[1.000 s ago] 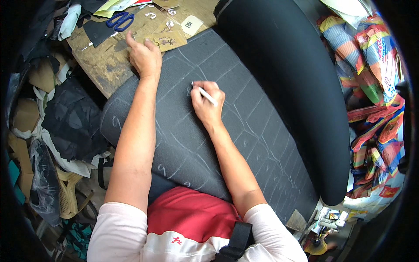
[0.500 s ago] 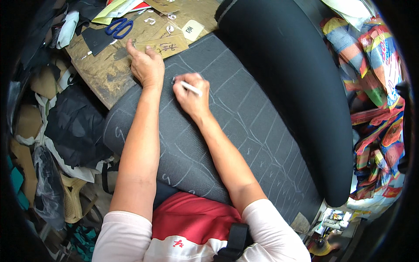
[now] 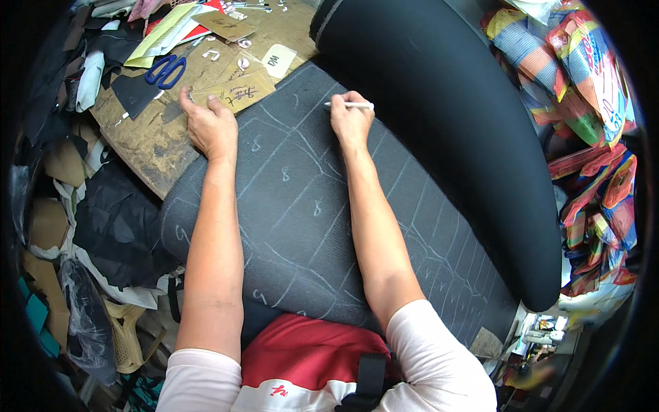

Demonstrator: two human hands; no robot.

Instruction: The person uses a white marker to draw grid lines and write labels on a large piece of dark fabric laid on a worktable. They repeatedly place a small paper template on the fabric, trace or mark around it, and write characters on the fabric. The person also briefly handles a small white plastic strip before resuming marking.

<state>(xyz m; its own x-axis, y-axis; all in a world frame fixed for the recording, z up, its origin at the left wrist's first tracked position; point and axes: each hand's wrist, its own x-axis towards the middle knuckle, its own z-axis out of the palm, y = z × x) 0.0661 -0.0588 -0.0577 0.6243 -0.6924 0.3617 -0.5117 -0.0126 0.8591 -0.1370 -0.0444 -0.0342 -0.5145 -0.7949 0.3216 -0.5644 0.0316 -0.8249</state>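
The right hand (image 3: 351, 122) hides most of the white chalk stick (image 3: 349, 105). Both forearms cover chalk lines on the grey fabric (image 3: 302, 206). At upper left, papers overlap the blue scissors' (image 3: 165, 71) blades.

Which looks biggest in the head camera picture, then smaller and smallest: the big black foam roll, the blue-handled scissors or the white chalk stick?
1. Big black foam roll, by far the largest.
2. Blue-handled scissors.
3. White chalk stick in the right hand. It looks thinner and shorter than the scissors, though the lens bends things near the rim.
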